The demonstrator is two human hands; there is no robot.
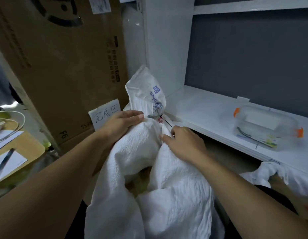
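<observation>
Beside white shelf [201,107], left hand [122,121], fingers flat, presses crinkled sack [175,187]; right hand [182,142] pinches black cord [166,121].

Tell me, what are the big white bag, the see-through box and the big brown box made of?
The white bag looks like woven plastic: matte, crinkly, with a fine weave. The see-through box is likely clear, shiny plastic; its contents show through. The brown box looks like dull cardboard. The black string that the right hand pinches is too thin to tell.
</observation>
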